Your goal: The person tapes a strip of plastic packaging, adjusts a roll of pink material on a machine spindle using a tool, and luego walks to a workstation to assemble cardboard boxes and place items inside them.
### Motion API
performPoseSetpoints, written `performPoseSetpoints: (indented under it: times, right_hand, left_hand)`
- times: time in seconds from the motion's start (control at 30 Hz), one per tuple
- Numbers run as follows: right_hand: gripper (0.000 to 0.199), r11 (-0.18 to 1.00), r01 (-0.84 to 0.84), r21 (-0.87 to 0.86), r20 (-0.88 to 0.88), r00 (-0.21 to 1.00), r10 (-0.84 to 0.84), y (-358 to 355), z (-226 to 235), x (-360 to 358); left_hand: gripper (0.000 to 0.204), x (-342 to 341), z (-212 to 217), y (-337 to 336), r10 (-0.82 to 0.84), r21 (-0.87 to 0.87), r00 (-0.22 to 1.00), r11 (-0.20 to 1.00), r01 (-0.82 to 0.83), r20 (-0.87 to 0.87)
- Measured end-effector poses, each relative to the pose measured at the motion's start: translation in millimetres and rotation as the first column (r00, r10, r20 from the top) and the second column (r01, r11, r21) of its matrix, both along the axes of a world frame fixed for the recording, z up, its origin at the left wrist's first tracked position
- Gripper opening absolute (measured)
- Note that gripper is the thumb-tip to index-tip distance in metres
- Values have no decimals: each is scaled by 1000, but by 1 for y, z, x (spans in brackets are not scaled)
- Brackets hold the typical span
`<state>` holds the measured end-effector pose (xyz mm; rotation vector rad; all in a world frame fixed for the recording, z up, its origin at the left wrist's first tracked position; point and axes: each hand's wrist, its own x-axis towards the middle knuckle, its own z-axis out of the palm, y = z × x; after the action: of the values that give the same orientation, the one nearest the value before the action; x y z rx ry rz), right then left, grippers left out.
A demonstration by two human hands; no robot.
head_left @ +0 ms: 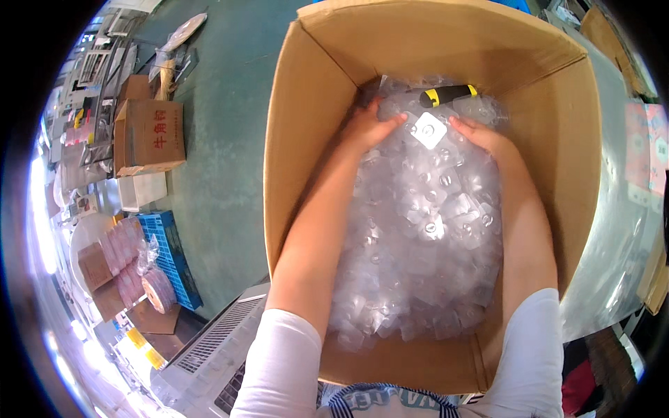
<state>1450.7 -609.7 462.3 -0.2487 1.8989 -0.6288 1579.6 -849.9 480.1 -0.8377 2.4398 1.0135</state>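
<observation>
A: Hands' status?
B: L hand point(369, 129) and R hand point(486, 135) are in the heap of clear, shiny plastic pcs point(418, 268), fingers partly buried; can't tell if they're gripping any. Bright white square point(428, 130) sits btwn the thumbs.
A: Heap's where?
B: In the tall brown cardboard box point(446, 45), black-and-yellow handle point(449, 95) on top, just past the hands.
A: Step?
B: Prob. gathering or levelling pcs. Next move calls for cupped fingers, w/o snagging the handle, IMO.

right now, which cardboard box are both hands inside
The large open box straight ahead, holding clear plastic pieces: the left hand and right hand are in it. The red-marked box stands off to the left.
</observation>
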Motion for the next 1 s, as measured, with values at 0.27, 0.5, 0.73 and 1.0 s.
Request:
performPoseSetpoints:
  times: [0.27,0.5,0.73,1.0]
  right_hand:
    - [91,959,276,-63,206,944,-258,-30,49,47]
    - [89,932,268,-244,282,939,-196,14,110,102]
    - [76,946,204,-253,230,962,-146,75,190,196]
    - [65,977,-194,-90,-98,978,185,109,226,291]
  left_hand:
    - [96,26,18,21,227,528,955,844,-95,-192]
    - [82,86,91,70,208,608,960,792,-53,-188]
    - [81,177,157,121,-78,633,996,769,89,-44]
    - [55,256,208,148,-683,343,728,696,630,50]
